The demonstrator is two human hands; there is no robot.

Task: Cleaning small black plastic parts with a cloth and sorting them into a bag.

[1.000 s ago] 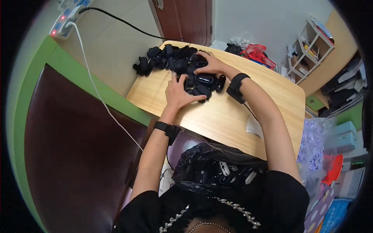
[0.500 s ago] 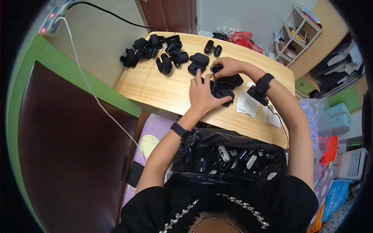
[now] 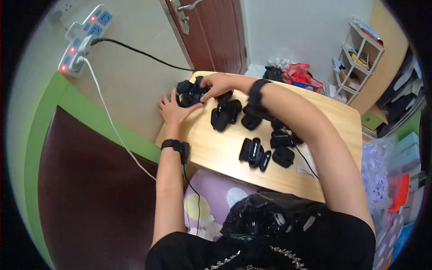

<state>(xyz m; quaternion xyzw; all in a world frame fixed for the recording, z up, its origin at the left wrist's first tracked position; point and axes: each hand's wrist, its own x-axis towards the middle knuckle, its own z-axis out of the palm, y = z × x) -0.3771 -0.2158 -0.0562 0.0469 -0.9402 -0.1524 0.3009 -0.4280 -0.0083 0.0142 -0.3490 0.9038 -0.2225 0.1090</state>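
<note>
Several black pieces (image 3: pixel 191 93) lie bunched at the upper left of the surface (image 3: pixel 211 150), directly between the two grips. The left grip (image 3: pixel 175 111) is spread, its thumb and fingers apart, set against the left and lower side of the bunch. The right grip (image 3: pixel 217 84) curls over the bunch's right side, thumb and fingers bent toward it; whether it pinches a piece cannot be told.

Just right of the bunch, near the middle of the frame, sits a second group (image 3: pixel 226 114), apart from both grips. Lower down lies a third group (image 3: pixel 255 154), well apart from them. To its right, more pieces (image 3: pixel 283 156) sit near white paper (image 3: pixel 306 163), partly under the right forearm (image 3: pixel 299 114). Each wrist wears a black band. At the lower middle, a black bag (image 3: pixel 292 201) holds dark and pale items.
</note>
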